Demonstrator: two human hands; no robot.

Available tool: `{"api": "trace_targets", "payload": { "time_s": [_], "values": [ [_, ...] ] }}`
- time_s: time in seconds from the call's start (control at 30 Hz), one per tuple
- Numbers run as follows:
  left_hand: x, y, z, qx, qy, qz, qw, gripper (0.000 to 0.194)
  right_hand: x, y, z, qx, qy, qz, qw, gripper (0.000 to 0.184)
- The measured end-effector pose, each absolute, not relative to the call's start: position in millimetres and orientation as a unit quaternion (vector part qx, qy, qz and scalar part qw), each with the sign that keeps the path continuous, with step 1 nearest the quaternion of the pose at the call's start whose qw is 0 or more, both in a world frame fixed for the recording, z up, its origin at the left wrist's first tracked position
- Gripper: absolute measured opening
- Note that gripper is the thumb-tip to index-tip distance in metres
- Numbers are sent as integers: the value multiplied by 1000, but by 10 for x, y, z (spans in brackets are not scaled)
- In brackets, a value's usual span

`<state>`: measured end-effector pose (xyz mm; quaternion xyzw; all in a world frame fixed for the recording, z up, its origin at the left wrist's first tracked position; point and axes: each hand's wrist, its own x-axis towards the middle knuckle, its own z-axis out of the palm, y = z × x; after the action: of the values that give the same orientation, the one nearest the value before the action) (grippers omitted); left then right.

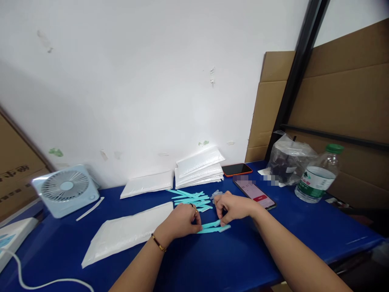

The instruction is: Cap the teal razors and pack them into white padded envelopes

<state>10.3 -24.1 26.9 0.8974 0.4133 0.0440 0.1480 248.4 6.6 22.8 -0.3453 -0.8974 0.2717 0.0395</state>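
Note:
Two slim turquoise eyebrow razors [210, 230] lie side by side just above the blue table, pointing right. My left hand [181, 221] is closed on their handle ends. At the other end, the thumb and fingers of my right hand [233, 207] pinch near the head of the upper razor; whether a cap sits in that pinch I cannot make out. Behind my hands a loose pile of turquoise razors [191, 198] is spread on the table, with small translucent caps [216, 194] to its right. A white padded envelope [130, 229] lies left of my left hand.
White padded envelopes [199, 170] are stacked by the wall, another [148, 183] beside them. Two phones [237, 169] [255, 194], a bagged cup [287, 160] and a water bottle [317, 178] stand right. A fan [67, 188], white strip [90, 209] and cable [54, 280] lie left.

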Motion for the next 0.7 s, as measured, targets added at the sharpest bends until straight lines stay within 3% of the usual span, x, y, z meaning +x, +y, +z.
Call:
{"api": "trace_targets", "payload": {
  "time_s": [0.23,0.33,0.53,0.7],
  "values": [
    [17,-137,341,853,505,121,51,16,2626,137,293,-501,-825,183,187,25],
    [63,-187,310,875,467,99,82,27,2633,108,333,-476,-839,204,166,24],
    [201,-273,206,892,437,43,112,14,2528,22,299,-370,-886,278,38,27],
    [102,-195,279,883,461,60,66,16,2559,66,270,-386,-888,240,67,22]
  ]
}}
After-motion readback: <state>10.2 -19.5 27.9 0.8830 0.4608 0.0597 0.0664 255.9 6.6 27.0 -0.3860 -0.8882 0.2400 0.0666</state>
